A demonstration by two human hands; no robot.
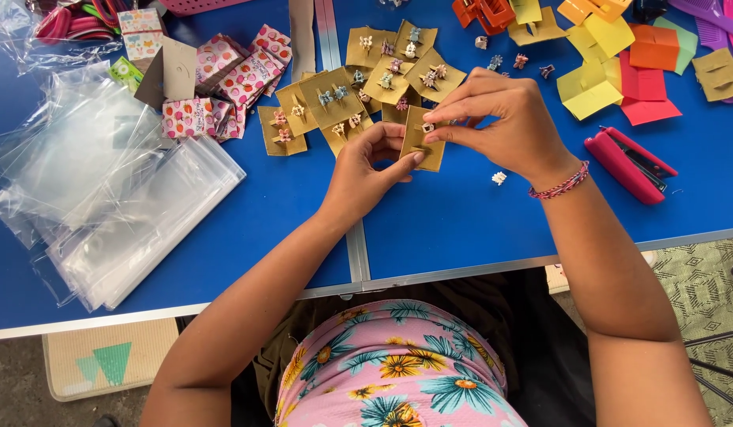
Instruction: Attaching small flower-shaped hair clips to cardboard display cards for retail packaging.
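Over blue tabletop [461, 213] | left hand [365, 170] grip clamps flat kraft card [423, 142] | right hand [505, 119] grip pinches tiny clip [427, 127]

Brown card [423, 142] between hands: matt kraft paper, slightly rough. Tiny hair clip [428, 127] on it: glossy plastic. Finished cards pile [358, 91]: same dull kraft paper, shiny plastic clips. Tabletop [453, 213]: smooth blue laminate, faint sheen; edge strip [461, 273] bare metal. Clear bags [105, 205]: thin glossy plastic film, crinkled. Stapler [627, 164]: smooth red plastic. Coloured cards [596, 79]: matt paper. Wrist bracelet [560, 187]: braided thread. Patterned boxes [224, 87]: printed paperboard, slight gloss.
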